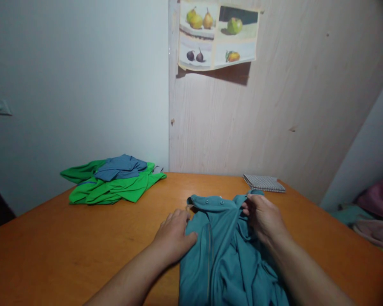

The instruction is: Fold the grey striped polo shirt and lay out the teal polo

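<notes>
A pair of teal trousers (pixel 223 250) lies on the table in front of me, its waistband at the far end and its near part running out of the bottom of the view. Two small round metal fittings show on the waistband, and a long seam or zip runs down the left side. My left hand (pixel 175 236) rests at the left edge of the cloth, fingers stretched out and thumb apart on the fabric. At the right end of the waistband, my right hand (pixel 266 216) pinches the cloth between thumb and fingers. The fabric below that hand is bunched in loose folds.
On the orange table (pixel 83 246), a bright green garment (pixel 105 193) lies heaped at the back left under a blue-grey cloth (pixel 123 167). A folded striped cloth (pixel 264 183) sits at the back right. Pink fabric (pixel 378 197) shows beyond the table's right edge. Walls stand behind.
</notes>
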`<state>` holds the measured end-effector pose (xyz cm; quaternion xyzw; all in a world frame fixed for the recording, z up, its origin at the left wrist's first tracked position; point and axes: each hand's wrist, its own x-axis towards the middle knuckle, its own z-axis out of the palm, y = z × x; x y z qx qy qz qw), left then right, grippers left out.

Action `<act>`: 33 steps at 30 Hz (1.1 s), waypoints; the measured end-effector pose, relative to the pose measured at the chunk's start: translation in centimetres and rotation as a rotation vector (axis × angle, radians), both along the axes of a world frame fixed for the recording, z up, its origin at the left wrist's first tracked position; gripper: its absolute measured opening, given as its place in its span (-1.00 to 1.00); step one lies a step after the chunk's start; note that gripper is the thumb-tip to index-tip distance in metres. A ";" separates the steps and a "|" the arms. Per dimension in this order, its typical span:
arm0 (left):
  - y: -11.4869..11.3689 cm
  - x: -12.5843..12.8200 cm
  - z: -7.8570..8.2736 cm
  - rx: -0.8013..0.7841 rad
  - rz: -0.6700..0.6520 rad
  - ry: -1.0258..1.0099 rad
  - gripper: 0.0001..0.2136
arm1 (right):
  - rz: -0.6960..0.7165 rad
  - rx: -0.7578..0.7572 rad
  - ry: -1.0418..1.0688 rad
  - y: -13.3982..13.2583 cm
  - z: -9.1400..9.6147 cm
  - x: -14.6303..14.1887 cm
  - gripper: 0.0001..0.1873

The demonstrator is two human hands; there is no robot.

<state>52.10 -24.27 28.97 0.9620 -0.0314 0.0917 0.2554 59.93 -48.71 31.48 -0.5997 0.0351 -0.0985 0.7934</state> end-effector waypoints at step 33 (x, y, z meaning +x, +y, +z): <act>6.7 4.1 -0.5 -0.365 0.195 -0.267 -0.61 | 0.448 -1.022 -0.280 -1.1 -3.2 0.5 -0.83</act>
